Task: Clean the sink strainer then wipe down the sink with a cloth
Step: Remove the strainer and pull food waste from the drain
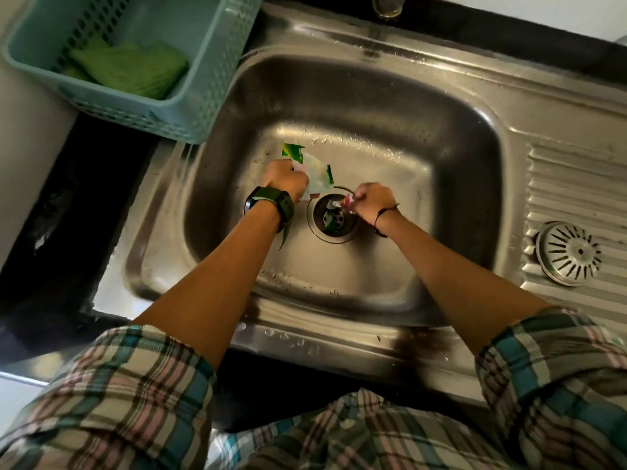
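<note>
Plaid sleeves (112, 395) nearest, both arms reaching into sink (390, 106). Left hand (284, 180) gripped green-white wrapper (314, 173), fingers curled round it. Right hand (372, 202) pinched small scrap (346, 201), perhaps wrapper bit, over drain (334, 215). Strainer (568, 253) lay on drainboard, well right. Green cloth (135, 71) in basket (203, 106) on bench.

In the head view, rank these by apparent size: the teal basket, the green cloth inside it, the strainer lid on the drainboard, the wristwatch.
1. Teal basket
2. Green cloth
3. Strainer lid
4. Wristwatch, though it sits nearer the camera, so its look is flattered.
</note>
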Available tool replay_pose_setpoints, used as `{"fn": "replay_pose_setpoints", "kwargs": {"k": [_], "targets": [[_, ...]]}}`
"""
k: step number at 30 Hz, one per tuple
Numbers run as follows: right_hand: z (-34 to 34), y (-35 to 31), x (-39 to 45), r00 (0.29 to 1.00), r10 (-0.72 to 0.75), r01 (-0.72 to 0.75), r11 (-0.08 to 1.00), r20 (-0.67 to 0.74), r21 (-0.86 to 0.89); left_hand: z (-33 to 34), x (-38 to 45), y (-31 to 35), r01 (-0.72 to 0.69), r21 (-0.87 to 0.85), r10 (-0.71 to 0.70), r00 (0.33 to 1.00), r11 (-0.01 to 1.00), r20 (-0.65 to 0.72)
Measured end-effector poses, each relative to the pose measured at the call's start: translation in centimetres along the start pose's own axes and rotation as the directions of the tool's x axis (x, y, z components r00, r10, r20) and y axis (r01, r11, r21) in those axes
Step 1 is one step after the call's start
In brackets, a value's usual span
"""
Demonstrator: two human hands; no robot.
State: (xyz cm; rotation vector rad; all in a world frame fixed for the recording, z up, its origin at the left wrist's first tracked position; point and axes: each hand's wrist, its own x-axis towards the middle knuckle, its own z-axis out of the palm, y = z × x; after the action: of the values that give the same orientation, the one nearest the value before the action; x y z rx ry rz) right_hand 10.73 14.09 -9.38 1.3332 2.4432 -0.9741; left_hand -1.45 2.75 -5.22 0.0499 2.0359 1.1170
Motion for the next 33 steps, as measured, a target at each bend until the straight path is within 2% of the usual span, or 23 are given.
{"fn": "replay_pose_setpoints", "kwargs": {"k": [2,4,6,9,15,18,21,23,24,25,26,27,28,30,33], "targets": [[-1.6,-0.7,-0.3,0.999,0.032,-0.029,0.932,-0.003,0.361,0.4,-0.2,0.0,0.002,0.016,-0.001,1.000,1.000,-0.008],[-2.7,-1.6,-1.0,0.999,-0.049,0.040,0.816,0.000,0.577,0.9,-0.5,0.2,0.001,0.000,-0.001,0.999,1.000,0.038],[-3.2,-3.0,-1.5,0.986,-0.163,0.153,0.831,-0.029,0.535,1.2,-1.0,0.6,0.007,-0.001,-0.007,0.994,1.000,0.110],[-3.0,-4.6,-1.5,0.970,-0.242,0.229,0.885,-0.018,0.405,1.3,-1.6,1.4,0.045,-0.020,-0.041,0.982,0.999,0.182],[-2.6,-5.5,-0.5,0.980,-0.199,0.200,0.944,-0.031,0.263,0.5,-1.3,1.5,0.103,-0.127,-0.074,0.973,0.987,0.219],[-2.2,-5.4,-0.3,0.982,-0.187,0.190,0.963,-0.029,0.192,0.4,-0.7,0.9,0.067,-0.052,-0.058,0.986,0.996,0.155],[-1.8,-4.5,-0.5,0.992,-0.124,0.124,0.920,-0.025,0.373,0.2,-0.4,0.5,0.084,-0.011,-0.082,0.987,0.996,0.139],[-1.3,-3.7,-0.6,0.997,0.008,0.036,0.812,-0.073,0.583,-0.2,-0.1,0.4,0.107,-0.022,-0.104,0.989,0.994,0.109],[-1.0,-3.1,-0.6,0.993,0.072,-0.004,0.800,-0.090,0.600,-0.5,0.0,0.3,0.108,-0.017,-0.106,0.991,0.994,0.081],[-0.6,-2.6,-0.5,0.992,0.088,-0.031,0.852,-0.085,0.522,-0.7,0.2,0.2,0.108,-0.006,-0.107,0.993,0.994,0.050],[-0.1,-2.1,-0.3,0.998,0.045,-0.030,0.928,-0.033,0.371,-0.9,0.4,0.1,0.108,0.004,-0.108,0.994,0.994,0.021],[0.5,-1.6,-0.3,0.996,-0.023,0.008,0.985,0.086,0.175,-1.0,0.5,0.0,0.109,0.014,-0.109,0.994,0.994,0.003],[1.1,-1.4,-0.6,0.971,-0.074,0.079,0.997,0.226,-0.013,-1.1,0.7,-0.1,0.109,0.021,-0.109,0.994,0.994,-0.003],[2.4,-1.1,-0.8,0.919,-0.065,0.184,0.943,0.388,-0.277,-1.2,0.8,-0.3,0.117,0.032,-0.117,0.993,0.993,0.006],[3.8,-0.7,-0.7,0.919,-0.017,0.194,0.889,0.395,-0.414,-1.2,0.8,-0.6,0.123,0.057,-0.123,0.992,0.991,-0.005]]}}
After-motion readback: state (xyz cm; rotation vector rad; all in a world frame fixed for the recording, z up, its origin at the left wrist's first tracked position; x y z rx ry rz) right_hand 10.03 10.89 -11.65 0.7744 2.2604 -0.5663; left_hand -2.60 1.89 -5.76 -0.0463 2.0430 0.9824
